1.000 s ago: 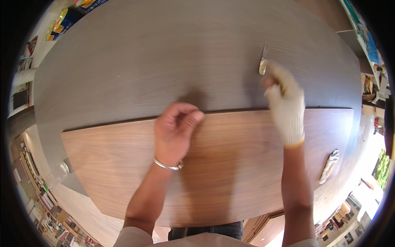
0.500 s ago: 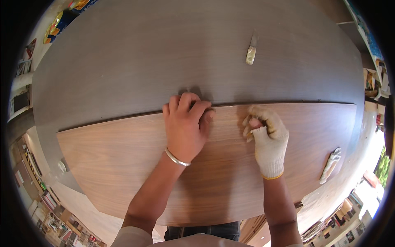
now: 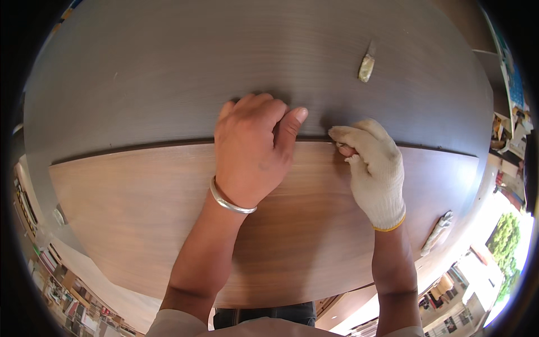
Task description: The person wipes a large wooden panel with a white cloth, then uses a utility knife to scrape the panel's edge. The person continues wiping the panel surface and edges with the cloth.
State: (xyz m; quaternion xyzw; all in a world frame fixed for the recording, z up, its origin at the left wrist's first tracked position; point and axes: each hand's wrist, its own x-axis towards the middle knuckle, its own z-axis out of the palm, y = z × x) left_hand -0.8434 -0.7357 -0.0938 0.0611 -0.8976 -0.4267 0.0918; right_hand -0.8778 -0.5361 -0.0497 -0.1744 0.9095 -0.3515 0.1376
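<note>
A brown wood-grain panel (image 3: 168,224) lies flat on a larger grey board (image 3: 168,73), its dark far edge running across the middle. My bare left hand (image 3: 252,149), with a silver bangle at the wrist, rests over that edge. Its fingers curl down past the edge and the thumb points forward; the fingertips are hidden. To its right, my right hand (image 3: 373,168) wears a white knitted glove with the thumb tip bare. Its thumb and fingers are pinched together by the same edge, and whatever they hold is hidden.
Beyond the panel, a knife (image 3: 366,66) with a wrapped, yellowish handle lies on the grey board. A crumpled pale grey wrapped thing (image 3: 437,233) lies near the panel's right end. Shelves and clutter stand around the rim, with a bright opening and greenery (image 3: 503,241) at right.
Both hands have moved forward: the left lies further over the panel's edge with its thumb out, and the right has reached the edge with its fingers closer together. The view has shifted a little.
</note>
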